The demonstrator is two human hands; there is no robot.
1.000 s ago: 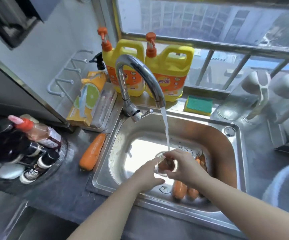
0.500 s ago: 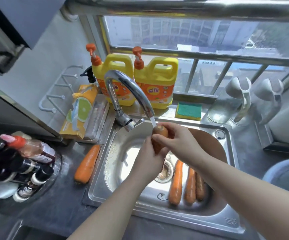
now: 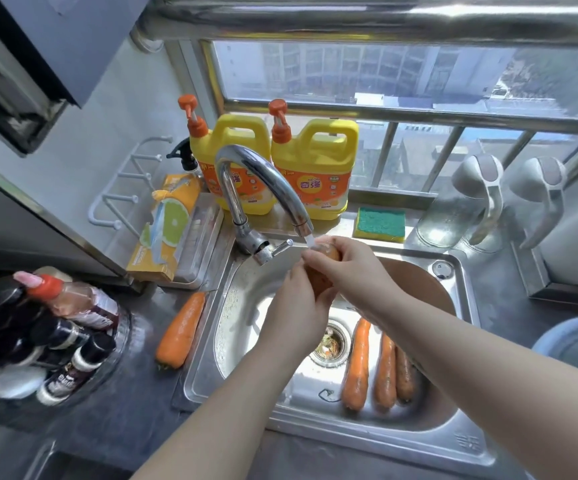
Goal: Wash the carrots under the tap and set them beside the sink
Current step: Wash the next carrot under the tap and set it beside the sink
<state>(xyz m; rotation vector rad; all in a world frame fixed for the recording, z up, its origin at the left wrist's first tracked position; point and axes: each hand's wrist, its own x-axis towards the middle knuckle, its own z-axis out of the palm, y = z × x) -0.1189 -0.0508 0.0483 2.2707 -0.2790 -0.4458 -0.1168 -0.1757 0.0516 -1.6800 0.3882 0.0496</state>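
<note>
Setting: steel sink (image 3: 467,441) under a barred window, dark counter (image 3: 135,410) running off to the left of the frame.
Tap: curved tap (image 3: 263,174) at centre, water (image 3: 310,241) pouring from the spout straight onto the carrot's top.
Carrot in play: held carrot (image 3: 322,284) stands roughly upright at centre frame, right under the spout, mostly hidden between the two hands.
Left hand: left hand (image 3: 294,317) wraps the lower part, fingers curled round it.
Right hand: right hand (image 3: 353,271) grips the top end, fingertips closed over it at the stream.
Waiting: three carrots (image 3: 384,372) lie side by side in the basin, lower right of centre (the rightmost looks darker, maybe muddier).
Done: one carrot (image 3: 180,330) lies on the counter, just left of the sink rim.
How to play it: my call is to turn the carrot under the stream while rubbing along its length, keep it low to limit splashing, and grip firmly, since wet skin should be slippery.
</note>
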